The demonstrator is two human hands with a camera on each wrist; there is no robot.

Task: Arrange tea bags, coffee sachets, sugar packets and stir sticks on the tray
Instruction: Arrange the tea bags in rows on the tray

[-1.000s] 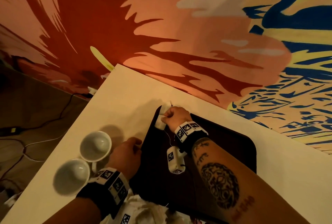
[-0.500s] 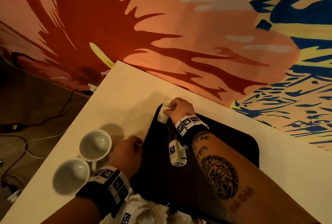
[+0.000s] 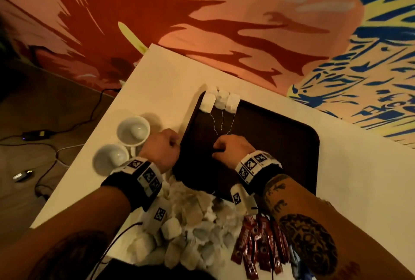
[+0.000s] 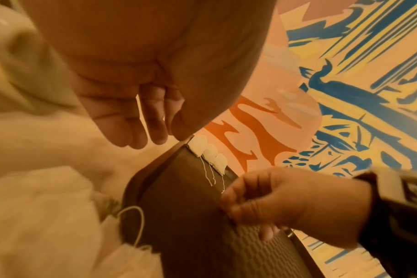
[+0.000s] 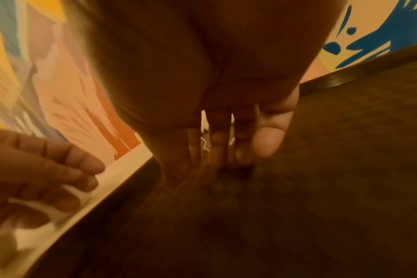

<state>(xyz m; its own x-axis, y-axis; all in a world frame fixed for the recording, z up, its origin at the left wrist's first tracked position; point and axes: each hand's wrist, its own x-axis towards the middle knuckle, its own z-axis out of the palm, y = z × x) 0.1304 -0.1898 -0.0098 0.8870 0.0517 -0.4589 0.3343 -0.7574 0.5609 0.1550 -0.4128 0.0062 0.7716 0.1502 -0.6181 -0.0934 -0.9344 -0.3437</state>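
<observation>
Three white tea bags [image 3: 220,102] [image 4: 207,154] lie side by side in the far left corner of the dark tray [image 3: 280,136] [image 4: 179,206], their strings trailing toward me. My right hand [image 3: 226,145] [image 5: 214,150] sits in the tray's middle just short of the string ends, its fingers loosely bent with tips on the tray floor, holding nothing. At the tray's left rim my left hand [image 3: 166,145] [image 4: 143,122] rests on the table, fingers loosely curled and empty. Near me lie a heap of tea bags [image 3: 193,223] and red sachets [image 3: 258,241].
Two white cups [image 3: 133,130] [image 3: 111,159] stand on the white table [image 3: 157,82] left of my left hand. Blue packets [image 3: 296,261] peek out beside the red sachets. A painted wall rises behind the table. Cables lie on the floor to the left.
My right hand has let go of the tea bag at the tray's far left corner and drawn back toward me. The left hand has stayed by the tray's left rim.
</observation>
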